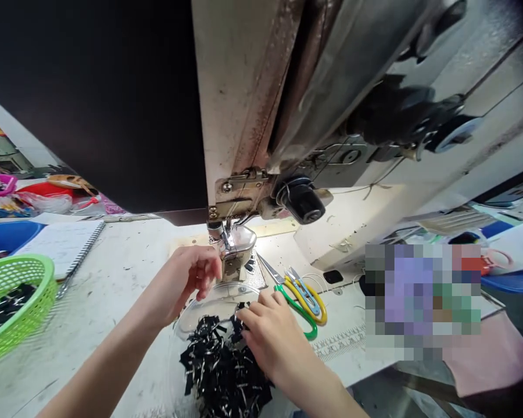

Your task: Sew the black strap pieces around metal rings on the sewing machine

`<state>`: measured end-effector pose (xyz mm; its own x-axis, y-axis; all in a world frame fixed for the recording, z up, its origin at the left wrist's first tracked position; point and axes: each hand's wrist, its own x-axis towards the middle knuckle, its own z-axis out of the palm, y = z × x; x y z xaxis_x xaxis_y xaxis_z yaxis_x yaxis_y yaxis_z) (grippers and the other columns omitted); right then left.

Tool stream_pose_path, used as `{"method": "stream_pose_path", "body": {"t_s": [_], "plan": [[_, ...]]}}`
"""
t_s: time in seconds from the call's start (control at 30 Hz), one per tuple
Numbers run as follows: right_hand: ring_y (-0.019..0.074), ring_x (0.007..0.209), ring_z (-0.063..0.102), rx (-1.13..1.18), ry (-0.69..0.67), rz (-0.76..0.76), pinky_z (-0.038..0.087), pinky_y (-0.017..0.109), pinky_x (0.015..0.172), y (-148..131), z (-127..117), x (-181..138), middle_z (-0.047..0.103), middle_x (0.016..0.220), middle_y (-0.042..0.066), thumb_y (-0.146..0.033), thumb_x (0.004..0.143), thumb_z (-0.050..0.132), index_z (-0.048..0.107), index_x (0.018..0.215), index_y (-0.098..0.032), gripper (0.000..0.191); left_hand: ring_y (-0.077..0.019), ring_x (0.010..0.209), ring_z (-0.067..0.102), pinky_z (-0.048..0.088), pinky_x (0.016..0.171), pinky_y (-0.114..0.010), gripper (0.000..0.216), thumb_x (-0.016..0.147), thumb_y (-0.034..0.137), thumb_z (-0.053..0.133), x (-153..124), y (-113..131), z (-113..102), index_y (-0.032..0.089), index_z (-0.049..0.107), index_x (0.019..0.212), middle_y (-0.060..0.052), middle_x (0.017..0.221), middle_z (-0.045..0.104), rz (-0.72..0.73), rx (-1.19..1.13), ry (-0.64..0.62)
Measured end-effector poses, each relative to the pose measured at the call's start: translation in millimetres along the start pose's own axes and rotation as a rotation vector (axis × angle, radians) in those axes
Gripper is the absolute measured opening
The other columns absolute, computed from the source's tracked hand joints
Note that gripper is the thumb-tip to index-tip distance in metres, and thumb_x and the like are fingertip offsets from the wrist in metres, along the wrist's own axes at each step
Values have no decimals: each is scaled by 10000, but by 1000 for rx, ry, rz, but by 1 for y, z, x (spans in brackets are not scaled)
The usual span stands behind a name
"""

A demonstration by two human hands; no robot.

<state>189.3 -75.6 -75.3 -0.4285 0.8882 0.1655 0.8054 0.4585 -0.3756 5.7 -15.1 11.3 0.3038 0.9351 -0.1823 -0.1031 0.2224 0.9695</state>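
Observation:
My left hand (196, 278) is beside the sewing machine's presser foot (229, 238), fingers loosely curled and apart from the thumb, with nothing visible in them. My right hand (272, 331) reaches over a clear plastic tub (183, 322). The tub holds a heap of black fabric tabs (226, 371) with small metal rings. The right fingertips close on a black tab (237, 328) at the heap's upper edge, partly hidden by the fingers. A small black scrap (250, 265) lies near the needle plate.
Green-handled scissors (294, 305) and yellow-and-blue thread snips (307, 296) lie right of the tub, above a printed ruler (340, 342). A green basket (47, 278) of black pieces and a spiral notebook (72, 247) are at left. The machine head (230, 104) hangs overhead.

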Motion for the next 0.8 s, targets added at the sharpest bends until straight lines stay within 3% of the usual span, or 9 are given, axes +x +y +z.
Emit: {"method": "stream_pose_path", "body": {"t_s": [0.13,0.23,0.33,0.4,0.47,0.63,0.8], "plan": [[239,803,569,47,21,11,361,403,788,0,7,5,698,705,35,4,800,623,651,680,-185,226,-108,416,490,382,444,-205,342,828,267,550,-5,1,-2,151,703,545,0,451,537,25,166,-42],[209,821,588,178,64,72,415,347,762,4,-9,2,716,809,20,-72,911,559,706,857,-213,211,-152,524,594,452,518,-226,308,861,304,560,-7,0,0,168,746,656,-41,564,664,23,369,-76],[166,760,572,651,73,242,445,280,686,9,-32,0,669,822,13,-284,965,563,687,889,-193,171,-195,694,679,503,594,-242,292,888,337,564,-10,-3,4,174,764,754,-87,753,754,12,494,-133],[136,674,517,968,72,337,422,252,628,11,-41,0,603,737,-8,-388,932,615,673,837,-174,242,-198,708,688,522,625,-257,292,899,358,567,-11,-6,7,173,744,758,-92,774,759,-9,507,-171],[112,629,472,1118,96,369,397,230,598,12,-46,0,563,700,-24,-421,894,671,677,824,-163,268,-194,680,683,529,632,-272,271,892,375,588,-12,-9,10,176,718,761,-82,750,754,-41,499,-208],[110,619,482,1192,188,394,414,230,609,9,-45,1,585,701,-19,-457,844,734,700,823,-163,297,-214,783,704,532,703,-290,178,755,324,775,-15,-17,19,183,702,837,-65,817,763,-30,441,-222],[158,697,561,1095,286,376,461,263,665,-1,-43,0,641,737,13,-471,866,705,711,830,-172,302,-198,783,707,522,715,-277,165,730,256,796,-13,-26,29,188,661,793,-32,784,750,9,305,-151]]}}
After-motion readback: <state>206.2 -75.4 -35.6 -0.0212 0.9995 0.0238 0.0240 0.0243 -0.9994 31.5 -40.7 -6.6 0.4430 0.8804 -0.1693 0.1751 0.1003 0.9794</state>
